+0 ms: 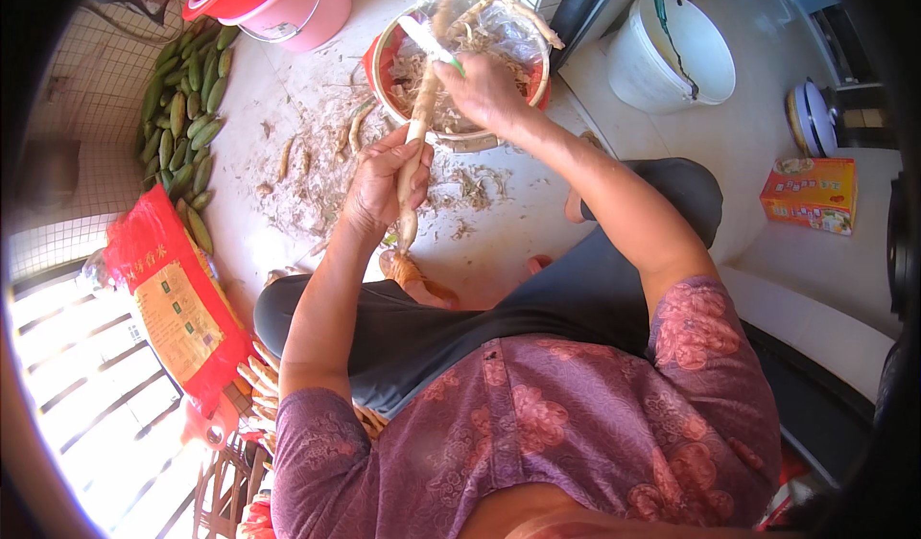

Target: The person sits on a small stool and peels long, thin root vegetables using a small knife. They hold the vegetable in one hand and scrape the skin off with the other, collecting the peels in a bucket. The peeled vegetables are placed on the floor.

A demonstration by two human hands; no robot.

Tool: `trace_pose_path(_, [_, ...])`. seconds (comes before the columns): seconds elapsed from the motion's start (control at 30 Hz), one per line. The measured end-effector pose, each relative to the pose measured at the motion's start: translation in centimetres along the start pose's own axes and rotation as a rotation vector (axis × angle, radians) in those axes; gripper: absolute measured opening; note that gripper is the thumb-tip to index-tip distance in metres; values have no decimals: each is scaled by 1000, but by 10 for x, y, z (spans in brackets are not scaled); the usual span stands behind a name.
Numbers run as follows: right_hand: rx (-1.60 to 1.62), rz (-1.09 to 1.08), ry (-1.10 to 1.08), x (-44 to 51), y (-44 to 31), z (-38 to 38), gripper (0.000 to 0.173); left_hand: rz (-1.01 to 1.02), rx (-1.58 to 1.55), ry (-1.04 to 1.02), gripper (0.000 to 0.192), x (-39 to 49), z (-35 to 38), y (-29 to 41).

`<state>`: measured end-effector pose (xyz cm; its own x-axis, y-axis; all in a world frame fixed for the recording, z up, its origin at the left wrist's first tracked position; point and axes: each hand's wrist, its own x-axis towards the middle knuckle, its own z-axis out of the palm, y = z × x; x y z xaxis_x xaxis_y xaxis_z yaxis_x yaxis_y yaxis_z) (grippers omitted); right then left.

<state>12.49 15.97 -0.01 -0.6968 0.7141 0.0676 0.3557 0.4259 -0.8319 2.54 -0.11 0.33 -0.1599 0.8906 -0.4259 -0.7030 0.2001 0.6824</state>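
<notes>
My left hand [388, 172] is closed around the lower part of a long, pale root [414, 152], which slants up and away over a round basket [452, 140]. The root's lower part looks peeled and whitish; its upper part is brown, and its far end is blurred. My right hand [486, 89] grips a white and green peeler or knife [429, 41] against the upper part of the root. The tool's exact edge is hard to make out. Brown peelings [460, 114] and clear plastic lie in the basket, with another root across its far rim.
Peelings [316, 165] litter the tiled floor. Green gourds or cucumbers [188, 107] are heaped at the left, beside a red sack [180, 309]. A pink bucket [309, 10] stands at the back, a white bucket [633, 64] at the right, and an orange box [809, 194] farther right.
</notes>
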Motion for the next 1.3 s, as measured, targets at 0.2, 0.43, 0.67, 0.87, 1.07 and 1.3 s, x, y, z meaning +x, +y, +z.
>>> trace_pose_path(0.2, [-382,-515,-77,-33,0,15,15,-52,-140,-19,17,3,-12,-1])
trace_pose_path(0.43, [-555,-234,3,21,43,-11,27,-56,135,57,22,-8,-18,3])
trace_pose_path(0.67, [-355,-480,-278,-28,6,21,21,-14,444,225,25,-1,-13,3])
trace_pose_path(0.87, [-631,-244,-4,12,32,-3,25,4,278,236,20,-6,-13,3])
trace_pose_path(1.07, [-355,-651,-138,-23,25,38,11,-21,390,205,22,1,-23,3])
trace_pose_path(1.3, [-713,-168,-134,10,32,6,19,26,583,344,13,1,-22,-4])
